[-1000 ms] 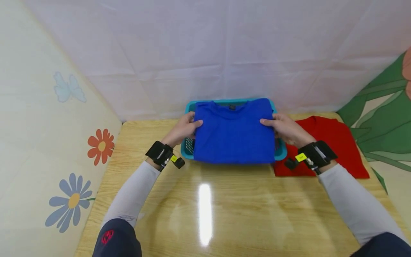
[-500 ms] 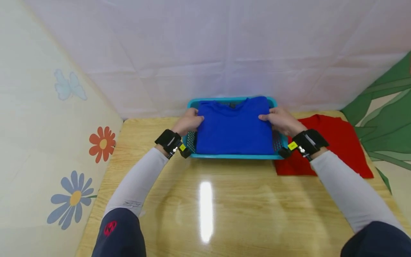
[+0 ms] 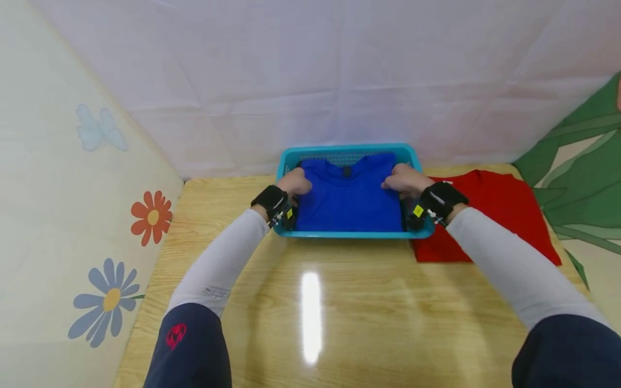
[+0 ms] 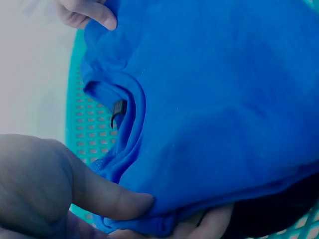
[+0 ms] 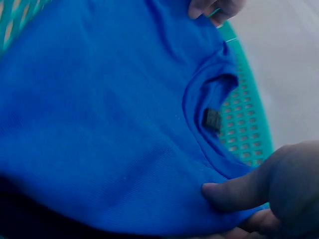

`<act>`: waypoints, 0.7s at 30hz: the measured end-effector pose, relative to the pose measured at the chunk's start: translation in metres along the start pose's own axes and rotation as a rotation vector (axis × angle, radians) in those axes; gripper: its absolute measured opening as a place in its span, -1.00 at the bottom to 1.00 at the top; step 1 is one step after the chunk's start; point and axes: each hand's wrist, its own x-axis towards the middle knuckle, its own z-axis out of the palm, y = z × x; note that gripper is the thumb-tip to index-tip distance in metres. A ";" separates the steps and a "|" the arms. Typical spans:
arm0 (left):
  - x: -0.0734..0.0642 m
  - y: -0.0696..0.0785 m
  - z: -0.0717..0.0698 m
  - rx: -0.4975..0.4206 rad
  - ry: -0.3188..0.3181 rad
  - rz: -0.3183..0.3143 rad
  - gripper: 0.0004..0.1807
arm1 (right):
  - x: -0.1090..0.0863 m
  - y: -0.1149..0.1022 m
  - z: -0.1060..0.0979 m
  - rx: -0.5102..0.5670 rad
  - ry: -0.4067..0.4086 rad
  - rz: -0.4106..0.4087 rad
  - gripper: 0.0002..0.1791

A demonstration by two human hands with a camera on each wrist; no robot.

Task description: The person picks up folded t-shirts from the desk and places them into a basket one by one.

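A folded blue T-shirt (image 3: 349, 199) lies within the turquoise plastic basket (image 3: 359, 235), its collar toward the back wall. My left hand (image 3: 294, 183) pinches its left shoulder edge, thumb on top and fingers beneath, as the left wrist view shows. At the opposite shoulder my right hand (image 3: 406, 180) grips the cloth the same way, with the right thumb (image 5: 229, 194) pressed on the fabric. A dark neck label (image 5: 212, 119) shows inside the collar. Something black (image 4: 274, 209) shows under the shirt's edge in the left wrist view.
A red garment (image 3: 504, 215) lies flat on the wooden table (image 3: 368, 307) to the right of the basket, partly under my right forearm. A pale cloth-covered wall (image 3: 339, 75) rises right behind the basket. A painted wall (image 3: 63, 205) borders the table on the left.
Both hands have lowered the blue T-shirt into the basket. Earlier it overlapped the basket's front rim; now that rim shows in front of it. The hands have come slightly closer together.
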 end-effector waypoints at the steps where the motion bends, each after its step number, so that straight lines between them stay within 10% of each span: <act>1: 0.003 0.000 0.001 0.016 -0.002 -0.015 -0.35 | 0.002 -0.001 0.001 -0.019 -0.011 0.002 -0.47; 12: 0.005 -0.003 0.014 0.554 0.012 0.103 -0.78 | 0.006 -0.004 0.014 -0.245 -0.042 0.001 -0.79; 21: 0.005 0.010 0.021 0.605 0.143 0.029 -0.48 | 0.018 -0.009 0.015 -0.417 -0.045 0.024 -0.61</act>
